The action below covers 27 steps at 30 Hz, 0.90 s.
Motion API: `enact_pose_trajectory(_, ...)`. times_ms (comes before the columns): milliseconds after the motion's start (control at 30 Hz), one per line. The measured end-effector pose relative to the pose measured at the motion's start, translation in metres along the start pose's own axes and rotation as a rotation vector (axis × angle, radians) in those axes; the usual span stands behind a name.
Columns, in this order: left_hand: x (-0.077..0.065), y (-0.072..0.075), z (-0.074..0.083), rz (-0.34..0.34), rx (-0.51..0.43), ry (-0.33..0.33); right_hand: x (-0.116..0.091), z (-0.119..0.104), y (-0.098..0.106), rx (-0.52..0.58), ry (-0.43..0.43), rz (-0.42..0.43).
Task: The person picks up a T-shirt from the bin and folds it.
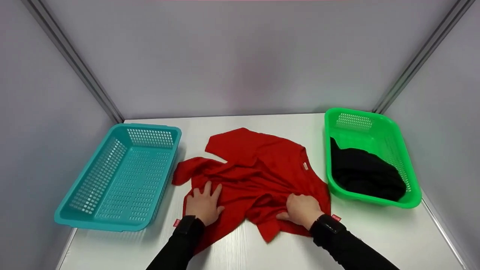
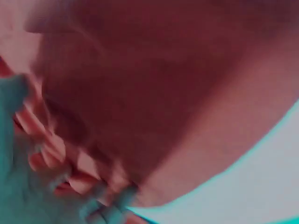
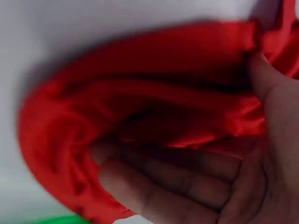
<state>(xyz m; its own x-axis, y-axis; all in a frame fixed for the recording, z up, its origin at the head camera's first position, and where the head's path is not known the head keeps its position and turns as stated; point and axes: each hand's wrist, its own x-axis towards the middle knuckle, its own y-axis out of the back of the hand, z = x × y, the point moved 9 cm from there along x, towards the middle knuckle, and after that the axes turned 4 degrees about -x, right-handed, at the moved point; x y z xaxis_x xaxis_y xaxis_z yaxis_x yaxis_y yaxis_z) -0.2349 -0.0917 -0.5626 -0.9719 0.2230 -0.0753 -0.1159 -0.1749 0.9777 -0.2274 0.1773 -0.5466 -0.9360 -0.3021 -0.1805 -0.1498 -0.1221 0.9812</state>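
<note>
White table [image 1: 375, 236] shows between red shirt [image 1: 258, 176] and teal basket rim [image 1: 101, 225].

head view: bright, softly shadowed | wrist views: blurred, left off-colour

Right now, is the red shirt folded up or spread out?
Spread out, but rumpled: the red shirt lies wide across the table, with wrinkles between the left hand and right hand.

Teal bskt [image 1: 140, 176] L, grn bskt [image 1: 362, 139] R w/ blk cloth [image 1: 363, 174].
</note>
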Motion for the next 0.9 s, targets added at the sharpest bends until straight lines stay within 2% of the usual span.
enact_pose_trajectory(100, 0.001, 0.000, -0.013, 0.031, 0.067, 0.088, 0.005, -0.011, 0.001, 0.090, 0.122, -0.084)
enact_pose_trajectory(167, 0.001, 0.001, -0.021, 0.024, 0.062, 0.129, 0.009, -0.015, 0.002, 0.167, 0.227, -0.113)
enact_pose_trajectory(233, 0.002, -0.001, -0.027, 0.019, 0.038, 0.137, 0.014, -0.014, 0.007, 0.229, 0.316, -0.040)
enact_pose_trajectory(300, 0.003, -0.003, -0.030, 0.006, -0.016, 0.120, 0.019, -0.009, 0.015, 0.254, 0.375, 0.100)
enact_pose_trajectory(367, 0.004, -0.007, -0.030, -0.033, -0.103, 0.092, 0.022, -0.001, 0.021, 0.227, 0.388, 0.251)
enact_pose_trajectory(400, 0.004, -0.008, -0.029, -0.055, -0.143, 0.076, 0.023, 0.004, 0.021, 0.207, 0.379, 0.296)
enact_pose_trajectory(433, 0.004, -0.010, -0.028, -0.076, -0.177, 0.060, 0.025, 0.008, 0.018, 0.199, 0.370, 0.306)
enact_pose_trajectory(533, 0.005, -0.009, -0.025, -0.090, -0.235, 0.010, 0.033, 0.020, 0.001, 0.242, 0.317, 0.210)
enact_pose_trajectory(633, 0.007, -0.005, -0.024, -0.031, -0.222, -0.015, 0.036, 0.032, -0.013, 0.273, 0.232, 0.120)
enact_pose_trajectory(700, 0.007, -0.003, -0.027, 0.016, -0.203, 0.000, 0.035, 0.040, -0.017, 0.250, 0.151, 0.108)
enact_pose_trajectory(767, 0.007, -0.002, -0.031, 0.041, -0.168, 0.046, 0.034, 0.047, -0.018, 0.178, 0.059, 0.121)
enact_pose_trajectory(900, 0.007, -0.002, -0.044, 0.047, -0.083, 0.157, 0.031, 0.055, -0.015, 0.000, -0.114, 0.166)
